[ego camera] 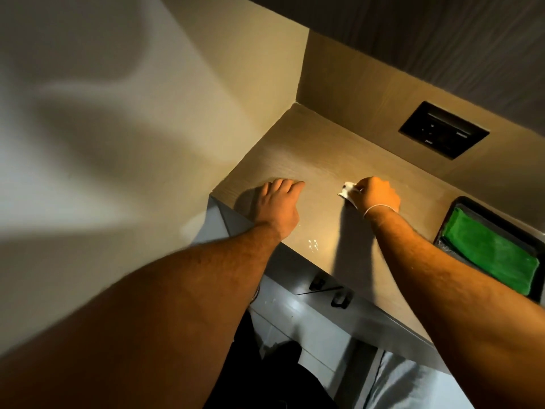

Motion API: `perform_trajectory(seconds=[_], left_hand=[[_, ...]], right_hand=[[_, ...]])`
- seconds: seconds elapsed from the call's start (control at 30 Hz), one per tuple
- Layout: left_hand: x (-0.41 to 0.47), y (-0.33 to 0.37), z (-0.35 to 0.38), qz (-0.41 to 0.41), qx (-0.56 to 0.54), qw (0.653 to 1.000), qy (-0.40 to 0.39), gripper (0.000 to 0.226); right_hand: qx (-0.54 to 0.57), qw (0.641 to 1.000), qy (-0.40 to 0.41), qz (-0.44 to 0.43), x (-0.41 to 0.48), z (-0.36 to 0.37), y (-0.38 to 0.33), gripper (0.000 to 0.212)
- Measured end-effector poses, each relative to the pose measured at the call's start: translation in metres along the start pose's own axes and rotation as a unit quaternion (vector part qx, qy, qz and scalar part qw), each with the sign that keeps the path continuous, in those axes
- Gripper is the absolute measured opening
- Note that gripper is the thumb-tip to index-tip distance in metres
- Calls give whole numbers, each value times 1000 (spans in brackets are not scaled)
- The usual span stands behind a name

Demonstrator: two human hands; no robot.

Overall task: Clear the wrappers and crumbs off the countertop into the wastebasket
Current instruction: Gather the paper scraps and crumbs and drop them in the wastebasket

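Both hands on countertop point(295, 149); right hand point(377, 194) pinches wrapper point(346, 191).

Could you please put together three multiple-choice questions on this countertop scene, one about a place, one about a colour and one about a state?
1. Where do the white crumbs lie?
A. near the front edge of the countertop, between the arms
B. inside the tray
C. against the back wall

2. What colour is the cloth in the black tray?
A. red
B. green
C. blue

3. What is the right hand doing?
A. resting flat and empty
B. holding the cloth
C. closed on a small white wrapper

Answers:
1 A, the white specks sit close to the counter's near edge, by the left hand's wrist.
2 B, the folded cloth is bright green.
3 C, its fingers are curled round a crumpled white scrap on the surface.
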State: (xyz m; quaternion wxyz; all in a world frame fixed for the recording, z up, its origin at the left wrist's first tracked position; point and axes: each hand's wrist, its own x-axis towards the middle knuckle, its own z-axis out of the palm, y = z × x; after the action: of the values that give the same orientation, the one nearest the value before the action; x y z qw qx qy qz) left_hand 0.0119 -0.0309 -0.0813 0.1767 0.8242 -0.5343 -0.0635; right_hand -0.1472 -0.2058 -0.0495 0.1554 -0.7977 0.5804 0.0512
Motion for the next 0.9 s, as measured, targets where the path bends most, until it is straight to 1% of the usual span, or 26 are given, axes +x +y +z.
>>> perform_trajectory(seconds=[0.13,0.27,0.37,0.43,0.5,0.57,0.67,0.77,0.83,0.9], left_hand=[[-3,-14,-5,-16,12,1000,-2,64],[-25,-19,-10,-87,14,996,28,66],[-60,-29,-11,-128,56,990,36,70],[-82,-40,-9,-145,86,985,19,76],[-98,-51,-8,-162,105,981,0,82],[-113,-62,-8,-177,108,978,-1,84],[-133,-78,-3,-190,103,976,-22,88],[-152,-96,9,-198,81,976,-36,89],[-169,-111,30,-202,59,976,-49,88],[-187,-129,61,-203,55,975,-76,83]], right_hand=[[-15,1000,-14,7,-6,-2,-6,32],[-46,998,-18,-23,-31,11,-10,32],[-52,995,2,-90,-61,25,-22,30],[-32,987,18,-154,-84,34,-41,29],[17,976,28,-216,-106,43,-69,27],[85,965,17,-249,-127,56,-99,27],[181,953,-16,-244,-154,79,-126,26],[219,951,-54,-210,-174,117,-132,21],[221,956,-86,-171,-186,151,-127,18],[229,963,-107,-93,-197,189,-113,16]])
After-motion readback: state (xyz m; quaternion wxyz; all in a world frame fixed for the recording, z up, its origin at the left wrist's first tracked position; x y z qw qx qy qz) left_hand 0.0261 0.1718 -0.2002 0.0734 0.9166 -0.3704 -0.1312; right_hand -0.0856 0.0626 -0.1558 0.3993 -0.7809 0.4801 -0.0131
